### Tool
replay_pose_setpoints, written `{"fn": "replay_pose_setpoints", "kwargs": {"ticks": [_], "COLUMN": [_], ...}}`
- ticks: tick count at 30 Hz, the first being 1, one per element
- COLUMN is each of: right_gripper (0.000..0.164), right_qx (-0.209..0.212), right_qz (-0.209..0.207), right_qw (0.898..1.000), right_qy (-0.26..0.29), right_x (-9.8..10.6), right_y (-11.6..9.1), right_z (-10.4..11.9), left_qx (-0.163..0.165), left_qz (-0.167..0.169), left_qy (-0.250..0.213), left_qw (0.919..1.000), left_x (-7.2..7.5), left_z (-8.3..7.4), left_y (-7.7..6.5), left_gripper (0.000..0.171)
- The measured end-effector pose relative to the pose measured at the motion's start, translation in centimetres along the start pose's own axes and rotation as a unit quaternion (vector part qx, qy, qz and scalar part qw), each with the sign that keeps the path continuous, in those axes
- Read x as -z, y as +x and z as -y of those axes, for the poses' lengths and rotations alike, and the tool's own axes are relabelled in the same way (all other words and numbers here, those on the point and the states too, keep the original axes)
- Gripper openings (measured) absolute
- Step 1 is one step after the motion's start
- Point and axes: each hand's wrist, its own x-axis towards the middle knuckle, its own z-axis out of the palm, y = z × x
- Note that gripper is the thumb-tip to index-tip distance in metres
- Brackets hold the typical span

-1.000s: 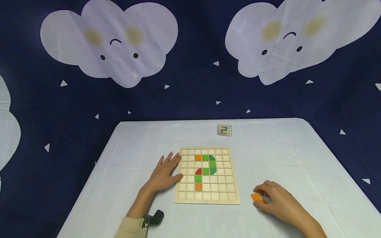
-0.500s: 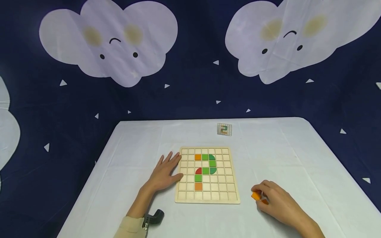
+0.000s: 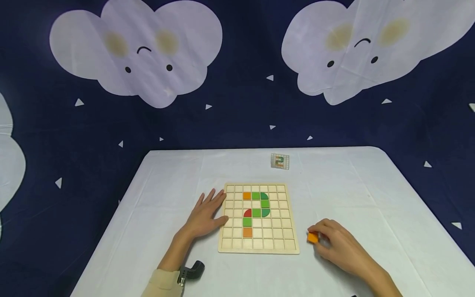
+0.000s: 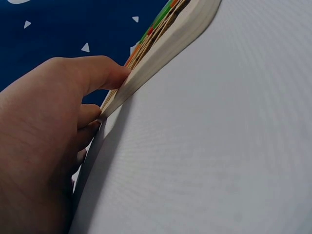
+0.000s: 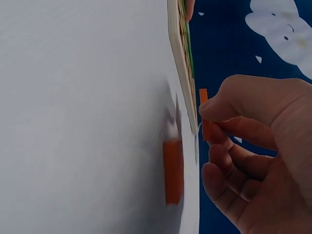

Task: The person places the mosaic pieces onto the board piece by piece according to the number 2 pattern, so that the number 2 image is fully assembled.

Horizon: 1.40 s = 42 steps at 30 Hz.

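My right hand (image 3: 339, 245) pinches a flat orange square tile (image 3: 313, 237) between thumb and fingers, just off the right edge of the wooden grid board (image 3: 276, 243). A second orange tile (image 5: 173, 170) lies on the table below that hand in the right wrist view; the hand hides it in the head view. My left hand (image 3: 204, 218) rests with fingers spread at the board's left edge, thumb and fingertips touching the rim. Green, orange and red tiles sit in the grid, among them an orange square (image 3: 247, 232), a red quarter-round (image 3: 248, 213) and a green square (image 3: 256, 213).
A small card (image 3: 280, 161) printed with a coloured grid pattern lies behind the board. The white-covered table (image 3: 178, 177) reaches to a dark blue cloth (image 3: 245, 123) with clouds. A black wrist device (image 3: 194, 271) sits at the left sleeve.
My right hand has lifted one orange tile away from the other and carried it a little left and forward, toward the board. My left hand and the board have stayed put.
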Motion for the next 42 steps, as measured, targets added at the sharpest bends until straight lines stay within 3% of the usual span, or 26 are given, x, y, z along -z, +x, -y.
{"fn": "replay_pose_setpoints", "kwargs": {"ticks": [7, 16, 42], "right_gripper": [0.032, 0.031, 0.031], "right_qx": [0.024, 0.055, 0.09], "right_qz": [0.009, 0.034, 0.08], "right_qw": [1.0, 0.995, 0.99], "right_qy": [0.007, 0.075, 0.072], "right_x": [-0.4, -1.4, -3.6], "right_y": [1.2, 2.7, 5.1], "right_z": [1.0, 1.6, 4.9], "left_qx": [-0.002, -0.005, -0.003], "left_qz": [0.0, 0.001, 0.007], "left_qy": [0.0, 0.002, 0.004], "left_qw": [1.0, 1.0, 1.0], "left_x": [0.1, 0.1, 0.0], "left_z": [0.0, 0.1, 0.2], "left_y": [0.0, 0.0, 0.1], "left_gripper": [0.075, 0.075, 0.075]}}
